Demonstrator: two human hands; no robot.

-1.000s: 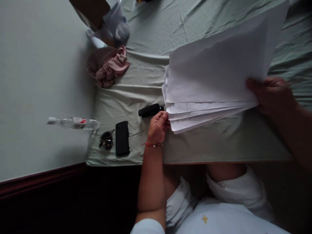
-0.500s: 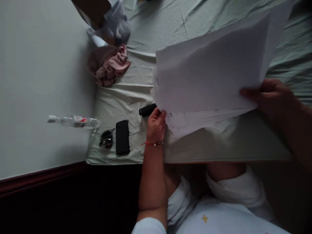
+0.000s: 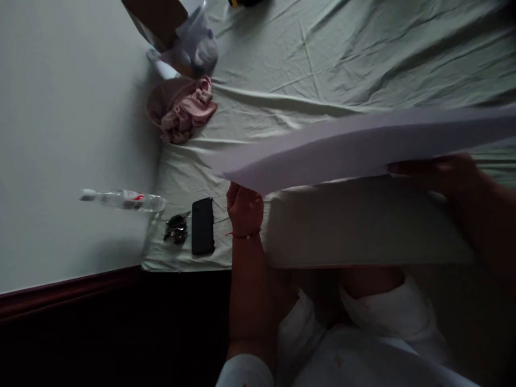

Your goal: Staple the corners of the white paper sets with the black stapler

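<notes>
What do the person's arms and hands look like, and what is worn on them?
Both forearms are bare. The left hand has a thin red string bracelet with small pale beads at the wrist. A white short sleeve covers the left upper arm. The right hand shows no ring or band; it is dim and blurred.

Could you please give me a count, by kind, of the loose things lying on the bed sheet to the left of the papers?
Black phone: 1
Sunglasses: 1
Clear plastic bottle: 1
Pink crumpled cloth: 1
Total: 4
The paper stack itself is lifted off the sheet, with the left hand at one end and the right hand at the other.
</notes>
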